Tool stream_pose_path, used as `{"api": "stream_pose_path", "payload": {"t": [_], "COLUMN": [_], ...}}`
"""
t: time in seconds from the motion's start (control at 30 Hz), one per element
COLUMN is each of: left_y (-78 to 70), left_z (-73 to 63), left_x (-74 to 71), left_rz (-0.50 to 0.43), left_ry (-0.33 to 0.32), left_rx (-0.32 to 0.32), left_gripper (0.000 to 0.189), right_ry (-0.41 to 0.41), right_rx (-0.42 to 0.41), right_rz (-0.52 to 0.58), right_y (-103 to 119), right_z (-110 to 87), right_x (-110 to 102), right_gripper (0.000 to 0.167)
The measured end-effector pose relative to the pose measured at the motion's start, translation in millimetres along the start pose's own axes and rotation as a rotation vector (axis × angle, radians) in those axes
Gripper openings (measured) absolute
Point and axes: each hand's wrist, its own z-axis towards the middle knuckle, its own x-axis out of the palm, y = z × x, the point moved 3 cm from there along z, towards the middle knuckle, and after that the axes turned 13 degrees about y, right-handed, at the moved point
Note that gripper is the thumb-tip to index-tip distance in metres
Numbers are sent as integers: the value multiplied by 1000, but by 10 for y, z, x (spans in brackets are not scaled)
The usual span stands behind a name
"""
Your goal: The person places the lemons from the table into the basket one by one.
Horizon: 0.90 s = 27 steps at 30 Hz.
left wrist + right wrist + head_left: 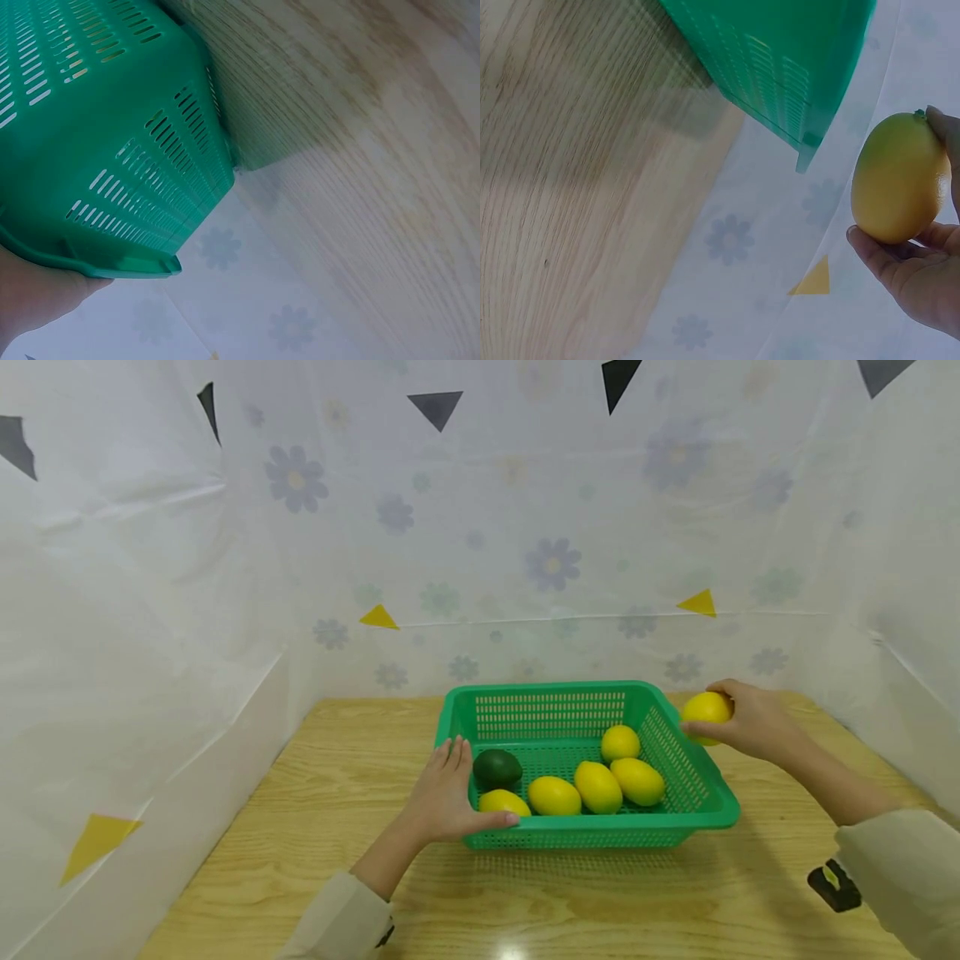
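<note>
A yellow lemon [707, 716] is pinched between the thumb and fingers of my right hand [757, 722], raised beside the basket's right rim. In the right wrist view that lemon [900, 178] shows a greenish end with a small stem. My left hand [447, 797] rests on the front left corner of the green plastic basket [600, 821], fingers straight over the left rim and thumb along the front rim. Inside lie several lemons [555, 796] and one dark green avocado [497, 769] near the left wall.
The basket stands on a wood-grain table [337, 760]. White sheeting [480, 527] printed with flowers and triangles hangs behind and at both sides. The basket's slotted side wall [150, 172] fills much of the left wrist view.
</note>
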Motion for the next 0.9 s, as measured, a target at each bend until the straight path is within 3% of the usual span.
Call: {"api": "stream_pose_path", "payload": {"t": [0.6, 0.9], "left_y": [3, -6], "left_z": [13, 4], "left_x": [3, -4], "left_rz": [-3, 0], "left_ry": [-3, -4], "left_rx": [3, 4], "left_gripper": [125, 125], "right_ry": [70, 95], "right_rx": [-111, -141], "right_rz": [4, -2], "right_y": [312, 418], "right_z": [131, 122], "right_x": [268, 370], "right_gripper": [53, 58]}}
